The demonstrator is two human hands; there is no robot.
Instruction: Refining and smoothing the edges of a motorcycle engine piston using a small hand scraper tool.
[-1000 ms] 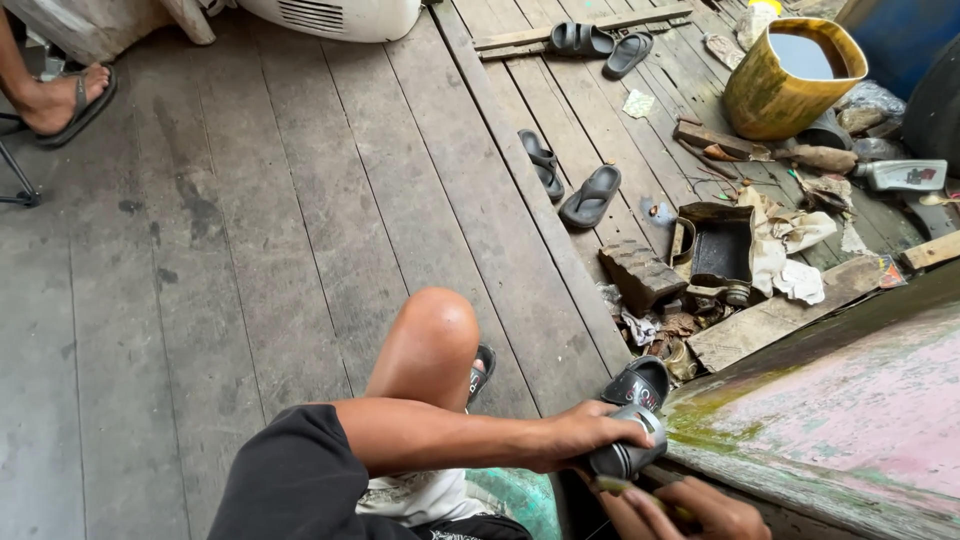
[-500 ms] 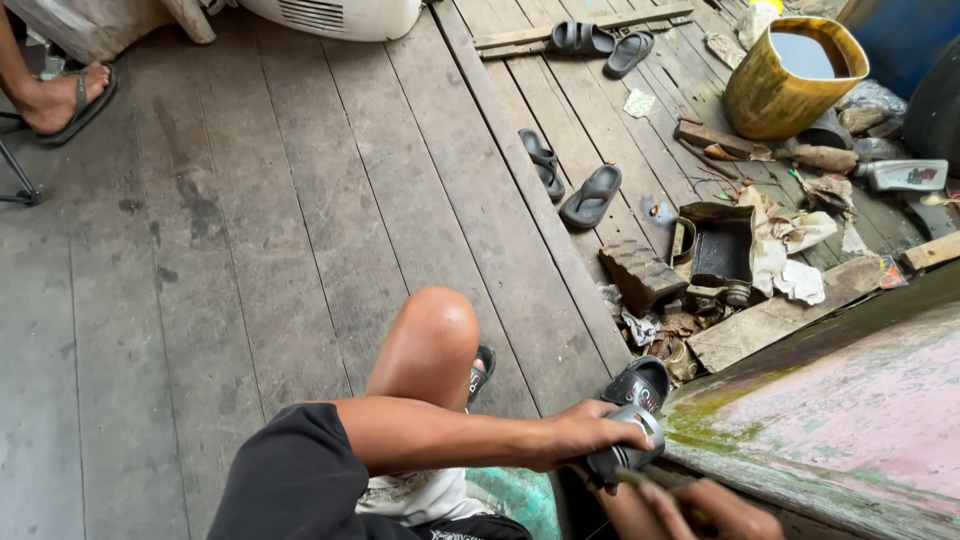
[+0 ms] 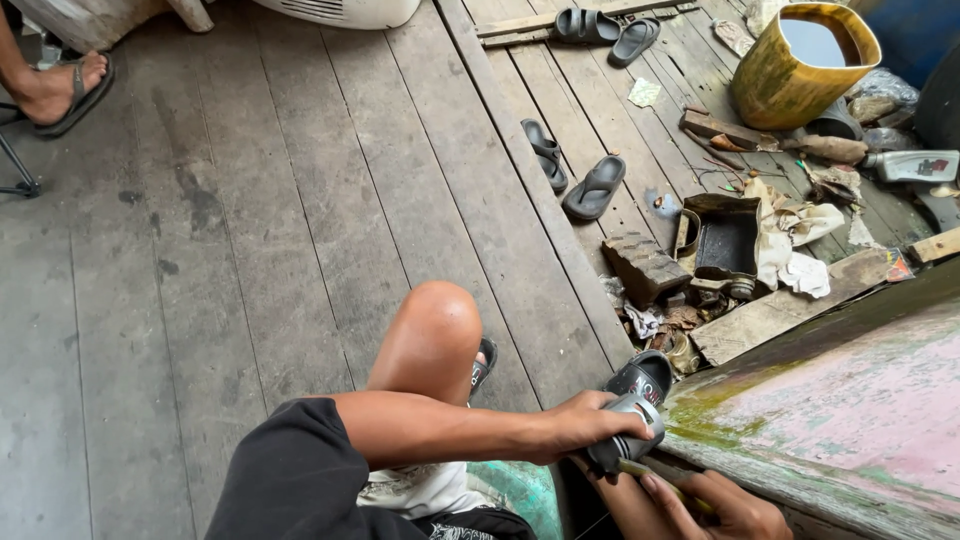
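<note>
The left hand (image 3: 585,425) is clamped over the grey body of a small power tool (image 3: 628,440) at the mossy edge of a weathered painted plank (image 3: 850,420), and the right hand (image 3: 715,505), just below it, is closed on a thin yellowish handle (image 3: 665,482). Just beyond the hands, past a black sandal (image 3: 642,375), a rusty open metal box (image 3: 725,240) sits among rags and scrap, its dark inside showing nothing clearly. Farther off, well apart from both hands, a yellow bucket (image 3: 765,85) holds dark liquid.
</note>
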